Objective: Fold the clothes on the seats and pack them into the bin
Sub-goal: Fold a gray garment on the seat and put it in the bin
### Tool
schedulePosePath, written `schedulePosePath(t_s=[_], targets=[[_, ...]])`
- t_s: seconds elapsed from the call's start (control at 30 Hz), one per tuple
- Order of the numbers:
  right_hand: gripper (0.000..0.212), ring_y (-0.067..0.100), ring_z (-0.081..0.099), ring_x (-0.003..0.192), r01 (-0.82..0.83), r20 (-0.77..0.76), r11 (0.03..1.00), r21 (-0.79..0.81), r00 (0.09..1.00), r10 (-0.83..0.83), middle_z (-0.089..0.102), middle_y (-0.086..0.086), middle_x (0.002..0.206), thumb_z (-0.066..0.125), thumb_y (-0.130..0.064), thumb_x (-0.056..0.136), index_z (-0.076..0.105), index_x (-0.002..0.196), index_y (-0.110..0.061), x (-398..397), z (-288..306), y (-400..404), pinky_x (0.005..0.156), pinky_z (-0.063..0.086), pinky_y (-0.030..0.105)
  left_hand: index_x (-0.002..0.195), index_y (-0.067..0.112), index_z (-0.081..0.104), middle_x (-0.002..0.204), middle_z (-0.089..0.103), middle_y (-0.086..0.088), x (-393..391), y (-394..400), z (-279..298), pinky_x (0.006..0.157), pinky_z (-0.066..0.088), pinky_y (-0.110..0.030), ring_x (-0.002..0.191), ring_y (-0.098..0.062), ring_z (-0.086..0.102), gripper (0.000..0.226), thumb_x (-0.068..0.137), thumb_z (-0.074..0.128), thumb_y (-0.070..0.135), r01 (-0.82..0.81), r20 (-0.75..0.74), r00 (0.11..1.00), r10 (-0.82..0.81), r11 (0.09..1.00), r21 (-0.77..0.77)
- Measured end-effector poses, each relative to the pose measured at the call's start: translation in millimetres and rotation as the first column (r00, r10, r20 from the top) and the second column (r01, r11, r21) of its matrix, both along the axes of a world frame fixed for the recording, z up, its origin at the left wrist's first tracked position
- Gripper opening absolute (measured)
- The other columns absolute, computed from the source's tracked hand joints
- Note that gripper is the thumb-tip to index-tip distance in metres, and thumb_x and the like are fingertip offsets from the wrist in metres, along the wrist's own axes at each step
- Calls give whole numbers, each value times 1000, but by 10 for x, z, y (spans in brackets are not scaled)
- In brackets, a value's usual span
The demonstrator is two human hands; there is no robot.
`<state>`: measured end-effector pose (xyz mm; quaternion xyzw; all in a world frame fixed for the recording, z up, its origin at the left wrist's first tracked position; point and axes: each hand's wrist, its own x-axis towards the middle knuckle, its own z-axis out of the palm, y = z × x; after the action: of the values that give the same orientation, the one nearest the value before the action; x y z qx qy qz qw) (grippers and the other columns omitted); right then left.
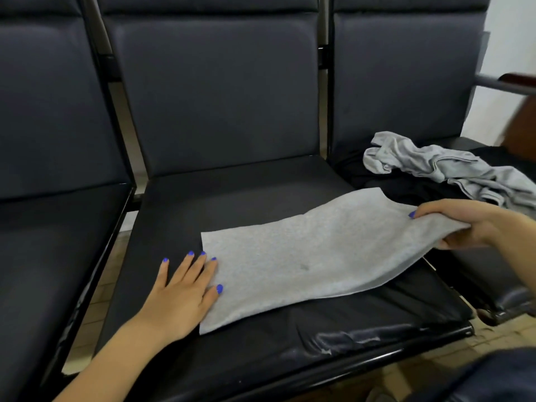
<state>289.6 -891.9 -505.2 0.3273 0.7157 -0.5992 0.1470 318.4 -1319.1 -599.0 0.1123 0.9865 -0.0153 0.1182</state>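
Middle seat (pixel 246 198): grey garment (pixel 304 256) between flat left hand (pixel 182 294), gripping right hand (pixel 461 224).

Middle seat (pixel 232 198) back half open, right seat blocked.
Grey cloth (pixel 304 262) covers the front; crumpled grey garment (pixel 441 166) on black clothing (pixel 406 187) fills the right seat.

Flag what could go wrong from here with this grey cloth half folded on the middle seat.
1. The right hand pinches only the lifted end of the grey cloth; a slip could let the fold fall crooked.
2. The left hand lies flat at the cloth's left edge; a hard pull may drag the cloth out from under it.
3. The lifted end hangs close to the crumpled grey garment on the next seat and might snag it.
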Motion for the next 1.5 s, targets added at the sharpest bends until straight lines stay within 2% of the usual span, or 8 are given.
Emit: schedulePosePath(t_s=[0.13,0.23,0.37,0.47,0.67,1.0,1.37,1.5], targets=[[20,16,65,53,-60,-104,989,-139,994,45,67,4,66,67,-6,57,64,76,-12,-36,163,-159,55,54,26,149,41,-9,152,-29,14,69,-5,48,114,-16,-47,133,-9,-33,91,62,-23,63,89,61,994,-88,996,-13],[21,16,65,48,-154,-205,977,-150,971,122,67,6,62,57,-7,80,69,63,-8,-81,354,-451,47,54,23,148,45,8,159,-3,18,107,-20,143,119,-5,-42,146,-8,-8,59,92,4,62,39,83,996,-40,999,13],[18,15,65,50,-337,-308,938,-82,904,298,67,7,61,53,-7,86,64,71,-5,-93,595,-1036,46,52,19,136,44,41,141,34,26,131,-42,260,113,18,-29,134,-1,31,97,59,-13,68,35,-43,999,-30,993,111],[14,13,61,52,-510,-278,860,21,823,495,63,4,61,54,-6,84,62,72,-8,-54,576,-1544,46,48,18,126,38,53,126,50,22,100,-99,251,101,33,-27,119,-6,47,61,87,13,62,5,-150,988,36,963,268],[12,17,50,55,-786,-134,601,146,587,799,50,8,63,50,-5,88,54,77,-4,117,99,-2505,41,40,15,94,34,65,81,71,19,40,-211,188,71,44,-7,78,8,62,25,99,46,19,-201,60,964,257,566,799],[22,8,41,50,-802,-216,470,369,417,883,44,-2,60,48,-16,91,54,106,-1,146,-250,-2912,47,33,22,79,22,69,83,71,3,-7,-197,148,77,48,-35,75,-7,64,31,98,44,19,-257,152,962,228,562,786],[51,13,47,58,-948,53,105,300,127,990,62,-1,78,46,-41,96,41,135,-9,238,-367,-2904,71,45,30,86,21,66,65,64,0,-69,-188,148,63,44,-19,66,-17,62,16,95,52,21,-218,-104,913,395,686,694],[47,14,49,61,-973,47,138,184,149,988,59,-1,81,44,-21,99,30,143,-10,230,-311,-2847,58,40,27,94,18,60,85,61,0,-41,-101,242,72,45,-33,88,-26,63,35,92,47,51,-339,-116,908,403,868,363]])
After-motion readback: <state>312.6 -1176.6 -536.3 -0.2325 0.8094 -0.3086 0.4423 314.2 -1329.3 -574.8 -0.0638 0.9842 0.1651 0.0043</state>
